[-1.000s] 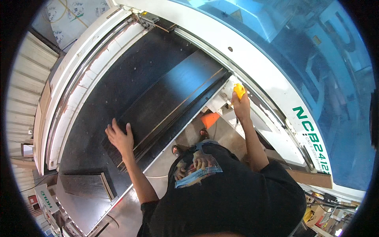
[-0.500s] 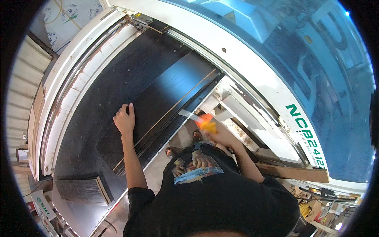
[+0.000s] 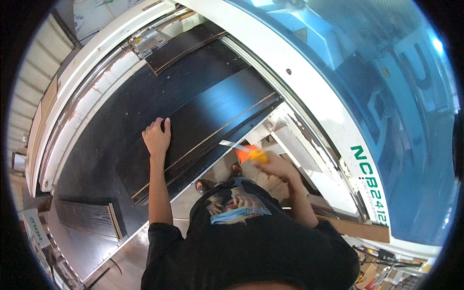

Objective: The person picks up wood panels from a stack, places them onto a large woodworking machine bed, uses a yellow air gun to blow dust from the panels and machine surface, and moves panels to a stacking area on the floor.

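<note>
A long dark wood-grain panel lies on the black machine table, its pale strip of edge facing me. My left hand rests on it, fingers curled over the far edge and thumb raised. In my right hand, closed round its yellow handle, is a flat-bladed hand tool that looks like a file. Its pale blade points left, near the panel's front edge; whether it touches cannot be made out. An orange patch shows by the handle, its nature unclear.
A metal clamp on the far rail sits at another dark panel. A short dark board lies at the table's near left. The white machine frame and blue cover rise on the right. A brown board sticks out nearby.
The clamp and the panel beside it have slid along the rail toward the left and nearer me. The tool in my right hand has shifted slightly; my left hand keeps its place on the panel.
</note>
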Motion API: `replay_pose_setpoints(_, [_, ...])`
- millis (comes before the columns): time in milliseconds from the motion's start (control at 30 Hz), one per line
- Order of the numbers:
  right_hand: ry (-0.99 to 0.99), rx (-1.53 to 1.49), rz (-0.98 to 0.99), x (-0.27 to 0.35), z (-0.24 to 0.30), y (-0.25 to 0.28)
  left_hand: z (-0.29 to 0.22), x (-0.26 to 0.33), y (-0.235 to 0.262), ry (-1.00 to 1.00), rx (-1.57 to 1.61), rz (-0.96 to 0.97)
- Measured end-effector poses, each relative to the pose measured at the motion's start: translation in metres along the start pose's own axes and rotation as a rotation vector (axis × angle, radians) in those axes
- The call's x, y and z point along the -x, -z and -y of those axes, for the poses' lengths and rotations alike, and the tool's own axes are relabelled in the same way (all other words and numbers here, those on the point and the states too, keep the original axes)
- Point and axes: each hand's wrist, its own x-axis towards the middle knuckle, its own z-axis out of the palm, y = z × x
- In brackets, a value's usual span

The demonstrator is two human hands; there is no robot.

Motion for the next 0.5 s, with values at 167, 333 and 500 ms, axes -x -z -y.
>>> replay_pose_setpoints(167, [0.217,0.358,0.333,-0.032,0.029,-0.067,-0.003,-0.001,-0.004,-0.048,0.002,-0.015])
replay_pose_setpoints(333, [0.431,0.009,0.044,-0.045,0.044,-0.043,0.01,0.002,-0.002,-0.02,0.056,-0.041])
replay_pose_setpoints(500, [0.241,-0.153,-0.691,-0.04,0.045,0.026,-0.005,0.004,-0.005,-0.052,0.013,-0.051])
